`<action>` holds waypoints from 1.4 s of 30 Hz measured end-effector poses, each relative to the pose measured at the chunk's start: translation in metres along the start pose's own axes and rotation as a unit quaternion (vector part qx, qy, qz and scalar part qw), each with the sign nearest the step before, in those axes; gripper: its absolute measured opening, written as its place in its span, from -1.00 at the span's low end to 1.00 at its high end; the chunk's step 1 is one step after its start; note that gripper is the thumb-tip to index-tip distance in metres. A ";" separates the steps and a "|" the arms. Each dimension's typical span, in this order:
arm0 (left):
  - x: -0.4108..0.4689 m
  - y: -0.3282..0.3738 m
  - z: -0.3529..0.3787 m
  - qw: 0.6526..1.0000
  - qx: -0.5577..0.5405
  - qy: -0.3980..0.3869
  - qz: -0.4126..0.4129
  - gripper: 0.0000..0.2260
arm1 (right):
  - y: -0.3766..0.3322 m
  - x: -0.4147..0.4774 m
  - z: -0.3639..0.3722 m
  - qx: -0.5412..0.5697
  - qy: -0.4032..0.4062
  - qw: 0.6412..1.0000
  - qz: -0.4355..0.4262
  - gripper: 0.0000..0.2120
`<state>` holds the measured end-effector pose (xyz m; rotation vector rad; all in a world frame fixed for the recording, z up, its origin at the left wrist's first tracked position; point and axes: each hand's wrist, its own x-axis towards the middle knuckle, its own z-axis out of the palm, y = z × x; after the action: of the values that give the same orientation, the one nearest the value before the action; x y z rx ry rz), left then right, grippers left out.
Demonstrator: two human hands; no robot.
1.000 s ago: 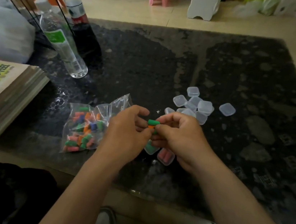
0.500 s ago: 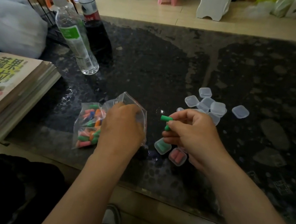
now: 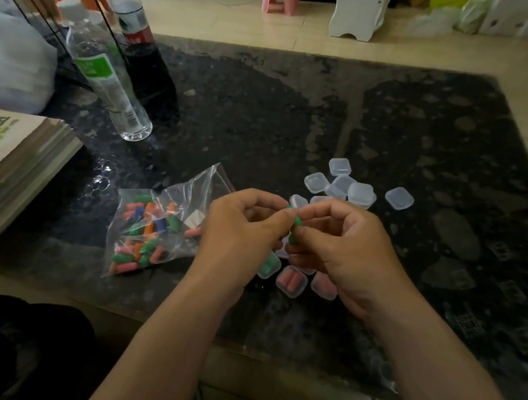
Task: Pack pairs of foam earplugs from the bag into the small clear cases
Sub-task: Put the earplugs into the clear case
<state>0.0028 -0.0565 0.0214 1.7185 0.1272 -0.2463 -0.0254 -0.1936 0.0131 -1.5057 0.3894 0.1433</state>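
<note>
Left hand and right hand meet in the air just right of the bag, lifted off the surface. The left has its fingers curled in, tips pinched on the green earplugs. The right is curled the same way and pinches them from the other side, thumb against forefinger. I can't say how many plugs are in there. Green shows in a few spots between the fingertips, so my guess is a pair being lined up side by side to go into a case together.

The bag lies flat with its mouth turned toward the hands, which looks deliberate: a short reach for the next plug. It holds plenty more in green, pink, orange and blue, so the job seems far from done.

Right of the bag, directly under the hands, sit a green case, a pink case and a third case whose contents I can't make out. They sit close in, apart from the empty cases heaped farther out on that same side, probably so packed and unpacked don't mix. I see no open case under the fingers, though one may be hidden.

Left of the bag is a stack of books. Beyond it stand a water bottle and a cola bottle, well out of the way.
</note>
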 end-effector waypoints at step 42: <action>0.023 -0.005 0.033 0.987 -0.085 -0.104 -0.086 -0.78 | 0.013 0.016 -0.044 -0.130 0.047 0.981 -0.135 -0.67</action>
<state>0.0211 -0.0898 0.0066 1.5048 0.1385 -0.5260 -0.0222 -0.2382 -0.0054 -1.8133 0.2435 -0.0950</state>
